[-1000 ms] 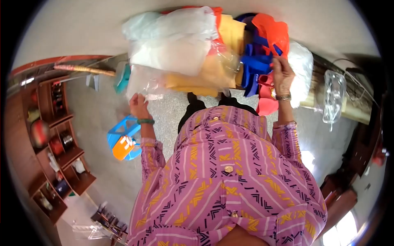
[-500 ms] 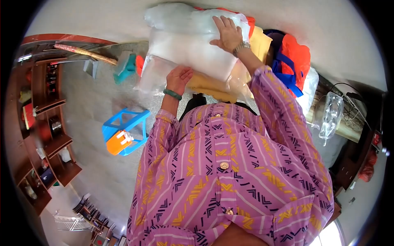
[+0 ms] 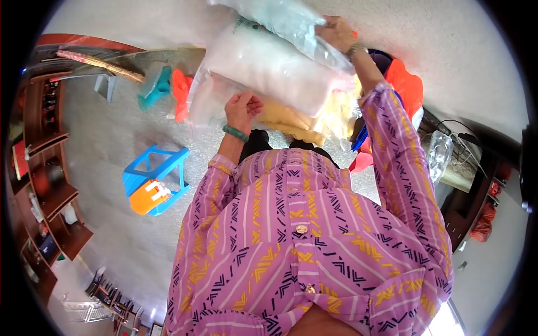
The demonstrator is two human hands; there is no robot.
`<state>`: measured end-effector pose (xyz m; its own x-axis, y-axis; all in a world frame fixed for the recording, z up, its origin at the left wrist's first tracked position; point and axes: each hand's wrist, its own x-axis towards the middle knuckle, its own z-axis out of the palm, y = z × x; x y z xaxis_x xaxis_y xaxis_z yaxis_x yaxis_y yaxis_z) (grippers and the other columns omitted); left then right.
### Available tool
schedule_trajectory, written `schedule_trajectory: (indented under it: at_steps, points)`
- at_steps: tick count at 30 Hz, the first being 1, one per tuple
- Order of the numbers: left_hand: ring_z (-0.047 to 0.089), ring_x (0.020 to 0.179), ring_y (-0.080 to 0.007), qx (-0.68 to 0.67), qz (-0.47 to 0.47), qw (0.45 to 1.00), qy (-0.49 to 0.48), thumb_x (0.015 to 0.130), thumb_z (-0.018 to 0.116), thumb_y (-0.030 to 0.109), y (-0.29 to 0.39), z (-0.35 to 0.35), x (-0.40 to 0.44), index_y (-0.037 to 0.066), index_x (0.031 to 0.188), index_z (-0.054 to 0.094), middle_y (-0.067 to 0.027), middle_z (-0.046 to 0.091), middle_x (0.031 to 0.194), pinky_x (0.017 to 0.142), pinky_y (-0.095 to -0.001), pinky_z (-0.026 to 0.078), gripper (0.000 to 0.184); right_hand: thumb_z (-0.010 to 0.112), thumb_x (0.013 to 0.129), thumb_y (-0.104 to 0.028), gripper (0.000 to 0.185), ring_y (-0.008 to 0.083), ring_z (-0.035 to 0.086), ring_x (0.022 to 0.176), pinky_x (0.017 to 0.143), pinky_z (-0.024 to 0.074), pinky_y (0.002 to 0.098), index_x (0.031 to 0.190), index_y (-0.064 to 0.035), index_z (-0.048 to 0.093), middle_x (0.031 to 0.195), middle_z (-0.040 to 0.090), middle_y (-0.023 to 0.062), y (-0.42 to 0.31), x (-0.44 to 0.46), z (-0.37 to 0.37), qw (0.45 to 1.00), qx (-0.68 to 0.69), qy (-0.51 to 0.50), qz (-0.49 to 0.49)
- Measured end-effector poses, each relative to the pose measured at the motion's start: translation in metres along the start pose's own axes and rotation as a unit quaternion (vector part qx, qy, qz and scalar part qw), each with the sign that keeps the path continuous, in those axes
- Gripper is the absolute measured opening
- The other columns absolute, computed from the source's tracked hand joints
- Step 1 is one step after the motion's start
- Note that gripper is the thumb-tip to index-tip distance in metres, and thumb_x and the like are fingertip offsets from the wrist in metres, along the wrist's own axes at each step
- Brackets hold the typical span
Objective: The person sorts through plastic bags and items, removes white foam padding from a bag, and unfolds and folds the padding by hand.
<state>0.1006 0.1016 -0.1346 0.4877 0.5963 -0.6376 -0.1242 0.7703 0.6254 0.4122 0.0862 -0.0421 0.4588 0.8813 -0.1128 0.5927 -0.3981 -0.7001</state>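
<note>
White plastic packaging (image 3: 269,67) lies in a wide, plump pile at the top centre. My right hand (image 3: 337,33) is closed on the edge of a clear plastic sheet (image 3: 280,22), which is lifted above the pile. At the near edge of the packaging is my left hand (image 3: 242,112), its fingers curled inward; whether it holds anything is hidden. Yellow cloth (image 3: 291,120) shows below the white packaging, under clear film. To the right of my right forearm, a red-orange bag (image 3: 406,87) lies beside some blue material.
A blue stool (image 3: 156,173) with an orange item (image 3: 147,196) on it stands on the floor at left. A teal item (image 3: 154,89) and a red item (image 3: 180,95) lie beyond it. Wooden shelves (image 3: 56,193) line the far left; clear packaging (image 3: 439,157) is at right.
My right hand has gone from lying flat on the packaging to gripping its top sheet, farther up and right, and the sheet has risen. My left hand has stayed near the edge.
</note>
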Motion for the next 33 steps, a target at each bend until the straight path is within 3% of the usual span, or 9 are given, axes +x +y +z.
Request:
schedule_trajectory:
  at_steps: [6,10,12,16,18,20,26,29,33]
  points:
    - [0.051,0.102,-0.0235,-0.065,0.044,0.99,-0.118,0.083,0.055,0.044,0.031,0.026,-0.009,0.005,0.107,0.05,-0.0138,0.054,0.106,0.084,-0.0392,0.044,0.046,0.062,0.073,-0.022,0.025,0.0175,0.057,0.058,0.059,0.0468,0.0288,0.087,-0.0011,0.064,0.073,0.064,0.0131,-0.043,-0.057,0.003,0.96,0.262,-0.093,-0.023]
    - [0.044,0.111,-0.0228,-0.123,0.045,0.974,-0.188,0.08,0.05,0.054,0.032,0.034,-0.008,0.011,0.115,0.046,-0.0125,0.047,0.117,0.09,-0.0444,0.039,0.056,0.057,0.068,-0.01,0.016,0.0268,0.059,0.063,0.059,0.0477,0.036,0.083,-0.003,0.061,0.071,0.06,0.0149,-0.061,-0.092,0.055,0.966,-0.098,0.045,-0.235]
    - [0.044,0.111,-0.023,-0.104,-0.006,0.982,-0.16,0.08,0.05,0.055,0.035,0.026,-0.005,0.017,0.117,0.047,-0.0098,0.048,0.116,0.088,-0.0479,0.039,0.053,0.062,0.067,-0.015,0.024,0.0326,0.055,0.069,0.059,0.0454,0.0409,0.087,-0.0039,0.055,0.074,0.054,0.014,-0.08,-0.109,0.074,0.959,-0.169,0.036,-0.225]
    - [0.054,0.095,-0.0207,-0.139,0.039,0.985,-0.09,0.08,0.06,0.028,0.044,0.022,-0.012,0.006,0.113,0.05,-0.0069,0.056,0.106,0.081,-0.0375,0.046,0.041,0.063,0.069,-0.016,0.025,0.0279,0.056,0.067,0.056,0.0454,0.0381,0.089,-0.0035,0.057,0.075,0.054,0.0107,-0.104,-0.131,0.094,0.944,-0.184,0.001,-0.273]
    - [0.055,0.095,-0.0209,-0.185,0.02,0.979,-0.089,0.082,0.056,0.015,0.048,0.006,-0.015,0.002,0.11,0.051,-0.0079,0.057,0.105,0.082,-0.0342,0.046,0.032,0.064,0.074,-0.018,0.025,0.0228,0.058,0.067,0.055,0.0457,0.0308,0.093,-0.0026,0.06,0.081,0.058,0.011,-0.106,-0.127,0.078,0.972,0.035,-0.082,-0.219]
    - [0.055,0.099,-0.0223,-0.156,0.019,0.983,-0.094,0.085,0.052,0.02,0.042,-0.01,-0.017,-0.001,0.111,0.05,-0.0123,0.056,0.109,0.088,-0.035,0.044,0.034,0.062,0.081,-0.02,0.025,0.0129,0.056,0.072,0.062,0.0458,0.025,0.097,-0.0011,0.061,0.086,0.061,0.0065,-0.092,-0.109,0.069,0.981,0.136,0.025,-0.133]
    - [0.055,0.097,-0.0222,-0.199,-0.009,0.965,-0.173,0.081,0.054,0.013,0.042,-0.002,-0.031,-0.003,0.11,0.051,-0.0111,0.056,0.107,0.087,-0.0335,0.044,0.033,0.067,0.075,-0.034,0.054,0.0185,0.057,0.088,0.076,0.0463,0.0294,0.113,0.0004,0.05,0.098,0.06,0.0163,-0.076,-0.085,0.07,0.994,0.098,-0.017,-0.039]
    - [0.053,0.102,-0.0238,-0.191,-0.002,0.963,-0.19,0.082,0.053,0.018,0.052,0.011,-0.038,-0.004,0.115,0.046,-0.0132,0.054,0.112,0.09,-0.0339,0.042,0.04,0.067,0.075,-0.03,0.051,0.0126,0.055,0.087,0.075,0.0467,0.0282,0.115,-0.0036,0.05,0.098,0.059,0.0061,-0.093,-0.094,0.082,0.876,0.434,-0.198,0.066]
    - [0.049,0.109,-0.0254,-0.209,0.069,0.958,-0.182,0.085,0.051,0.028,0.066,0.013,-0.057,-0.002,0.123,0.039,-0.014,0.049,0.12,0.094,-0.0359,0.038,0.05,0.065,0.079,-0.021,0.046,0.0091,0.056,0.084,0.074,0.0474,0.0255,0.118,-0.0036,0.049,0.098,0.059,0.0029,-0.097,-0.094,0.083,0.866,0.433,-0.231,0.093]
